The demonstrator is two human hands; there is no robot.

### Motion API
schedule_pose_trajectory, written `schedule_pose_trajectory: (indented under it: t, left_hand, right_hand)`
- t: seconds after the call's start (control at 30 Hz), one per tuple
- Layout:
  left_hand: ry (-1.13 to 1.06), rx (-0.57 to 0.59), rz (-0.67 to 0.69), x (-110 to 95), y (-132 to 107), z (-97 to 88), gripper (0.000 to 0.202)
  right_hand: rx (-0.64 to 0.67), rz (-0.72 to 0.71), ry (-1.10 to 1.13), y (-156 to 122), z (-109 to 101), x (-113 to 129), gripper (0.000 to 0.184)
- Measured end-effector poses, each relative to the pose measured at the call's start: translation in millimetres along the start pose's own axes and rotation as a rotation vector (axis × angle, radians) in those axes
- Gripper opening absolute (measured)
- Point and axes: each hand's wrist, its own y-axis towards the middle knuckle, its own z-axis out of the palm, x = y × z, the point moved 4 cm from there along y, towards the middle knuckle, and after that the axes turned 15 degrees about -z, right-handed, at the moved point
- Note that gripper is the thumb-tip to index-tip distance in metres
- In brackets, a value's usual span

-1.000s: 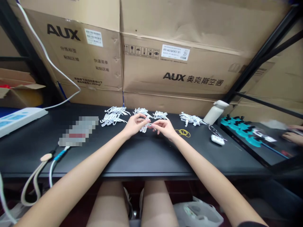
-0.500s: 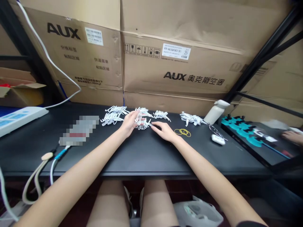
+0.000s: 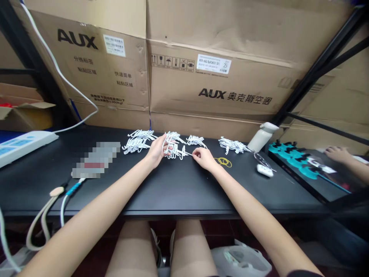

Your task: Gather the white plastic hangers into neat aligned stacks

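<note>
Small white plastic hooks lie in several bundles along the back of the black table (image 3: 178,184). My left hand (image 3: 157,149) is closed round one bundle of white hooks (image 3: 173,150), held just above the table. My right hand (image 3: 203,157) pinches the thin right end of that same bundle. More bundles lie at the left (image 3: 138,141), behind my hands (image 3: 196,140) and to the right (image 3: 232,145). Yellow rubber bands (image 3: 223,161) lie just right of my right hand.
Large AUX cardboard boxes (image 3: 201,69) wall the back. A white power strip (image 3: 23,143) and cables lie left, a white bottle (image 3: 262,136) and a small white device (image 3: 265,170) right. Another person's hand (image 3: 338,154) works near teal parts (image 3: 291,157) on a black tray.
My hands lowered the bundle to the table, then my right hand curled from flat fingers into a pinch on its end. The other person's hand moved left along the tray.
</note>
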Motion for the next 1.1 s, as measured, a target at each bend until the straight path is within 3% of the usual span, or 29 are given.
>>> schedule_pose_trajectory:
  t: [0.33,0.67,0.87,1.1]
  left_hand:
    - [0.167,0.011,0.074,2,-2,2.5,0.025]
    - [0.249,-0.020,0.140,1,-5,5.7,0.029]
    - [0.343,-0.078,0.264,-1,-3,2.1,0.028]
    - [0.529,-0.116,0.453,-3,-11,3.9,0.029]
  right_hand:
    - [-0.006,-0.004,0.027,1,-4,0,0.011]
    - [-0.039,0.056,0.346,-4,-41,-11,0.006]
    - [-0.024,0.003,0.605,-1,-40,11,0.023]
    - [0.012,-0.002,0.667,-1,-31,24,0.028]
